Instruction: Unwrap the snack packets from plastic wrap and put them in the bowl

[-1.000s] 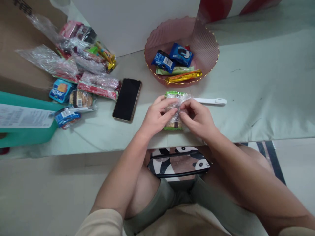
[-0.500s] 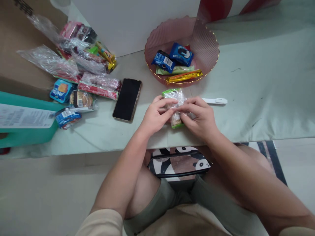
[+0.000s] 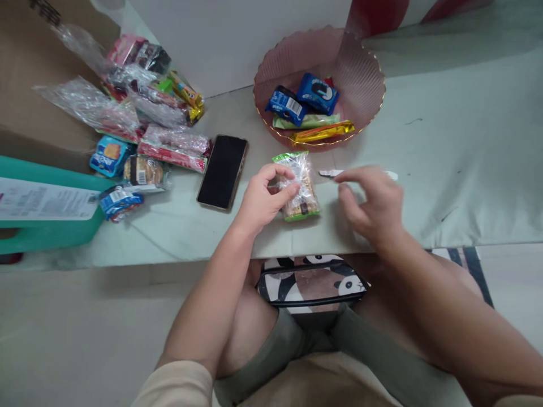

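Note:
A clear-wrapped snack pack [image 3: 306, 195] with green ends lies on the cloth-covered table. My left hand [image 3: 267, 195] grips it at the left side, thumb and fingers on the crinkled wrapper. To the right, my right hand [image 3: 373, 206] hovers over a slim white tool [image 3: 328, 173] that looks like a utility knife. Its thumb and index finger are apart, with nothing visible between them, though the hand is somewhat blurred. The middle of the tool is hidden behind this hand.
Behind the hands stands a pink ribbed bowl [image 3: 365, 85] holding several wrapped snacks. A black phone [image 3: 223, 171] lies left of my left hand. Packaged snacks [image 3: 173, 147] are heaped farther left, beside a cardboard box [image 3: 25, 102] and a green container [image 3: 85, 229]. A panda-print pouch [image 3: 314, 282] is below the table edge.
My right hand has let go of the snack pack and moved right, over the white tool. The left hand keeps hold of the pack, which now shows more of its front.

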### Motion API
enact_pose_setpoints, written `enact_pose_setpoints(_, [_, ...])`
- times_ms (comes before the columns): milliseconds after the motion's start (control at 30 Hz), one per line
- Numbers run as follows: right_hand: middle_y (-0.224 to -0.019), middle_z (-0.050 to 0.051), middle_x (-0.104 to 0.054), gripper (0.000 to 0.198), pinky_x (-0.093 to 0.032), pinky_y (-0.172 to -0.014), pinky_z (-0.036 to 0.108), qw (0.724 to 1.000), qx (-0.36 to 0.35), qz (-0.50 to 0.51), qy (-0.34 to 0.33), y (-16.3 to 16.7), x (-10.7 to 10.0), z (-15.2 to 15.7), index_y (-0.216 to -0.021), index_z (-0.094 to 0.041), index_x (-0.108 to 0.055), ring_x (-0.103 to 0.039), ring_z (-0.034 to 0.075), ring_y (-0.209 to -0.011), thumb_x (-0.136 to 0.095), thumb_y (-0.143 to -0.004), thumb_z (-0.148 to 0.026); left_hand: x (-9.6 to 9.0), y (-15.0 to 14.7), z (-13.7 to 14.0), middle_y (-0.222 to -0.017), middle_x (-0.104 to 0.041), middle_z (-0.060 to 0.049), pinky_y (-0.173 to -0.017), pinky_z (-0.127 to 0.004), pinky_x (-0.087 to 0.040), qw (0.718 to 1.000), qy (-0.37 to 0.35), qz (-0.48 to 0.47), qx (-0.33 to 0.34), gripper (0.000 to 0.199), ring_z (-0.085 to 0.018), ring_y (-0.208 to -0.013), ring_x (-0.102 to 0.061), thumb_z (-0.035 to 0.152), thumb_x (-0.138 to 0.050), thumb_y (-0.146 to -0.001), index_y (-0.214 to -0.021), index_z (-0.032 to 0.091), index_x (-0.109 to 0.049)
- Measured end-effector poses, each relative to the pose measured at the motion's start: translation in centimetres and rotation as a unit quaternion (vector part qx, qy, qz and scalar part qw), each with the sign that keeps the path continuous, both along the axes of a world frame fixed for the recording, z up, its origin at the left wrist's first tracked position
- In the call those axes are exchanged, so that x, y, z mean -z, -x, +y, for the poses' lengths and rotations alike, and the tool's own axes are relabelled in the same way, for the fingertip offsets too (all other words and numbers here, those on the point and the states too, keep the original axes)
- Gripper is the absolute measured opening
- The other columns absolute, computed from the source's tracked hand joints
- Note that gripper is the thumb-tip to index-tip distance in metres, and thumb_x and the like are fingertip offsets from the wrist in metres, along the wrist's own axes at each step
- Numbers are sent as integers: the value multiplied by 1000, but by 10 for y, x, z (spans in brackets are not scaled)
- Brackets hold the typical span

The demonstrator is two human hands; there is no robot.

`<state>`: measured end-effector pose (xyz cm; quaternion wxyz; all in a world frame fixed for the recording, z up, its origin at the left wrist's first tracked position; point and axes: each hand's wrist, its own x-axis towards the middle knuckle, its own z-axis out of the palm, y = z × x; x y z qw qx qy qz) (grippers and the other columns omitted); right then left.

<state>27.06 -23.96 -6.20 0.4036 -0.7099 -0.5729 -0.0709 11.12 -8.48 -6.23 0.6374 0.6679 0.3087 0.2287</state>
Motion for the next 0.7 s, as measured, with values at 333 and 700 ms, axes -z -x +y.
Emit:
enact_pose_setpoints(333, [-92,13,-69,20,-42,-71,38,947,99,-7,305,-37,-5,-18,-92,-21,-71,-61,28,-85,-57,-90,-36,8,6,-5,-99,-55,-1,-55,-16,-48,990,-140,-28,-2,23,-7,-69,-56,12,-75,-73,-92,22,-67])
enact_pose_setpoints(700, [-64,-5,-60,21,-40,-48,24,796,-110,563,194,33,-47,-27,-100,-24,-56,-52,10,-49,-52,-101,-44,6,3,-30,-115,-57,-3,-49,-13,-51,964,-259,-22,-47,24,-6,-71,-62,23,-80,-81,-101,23,-68])
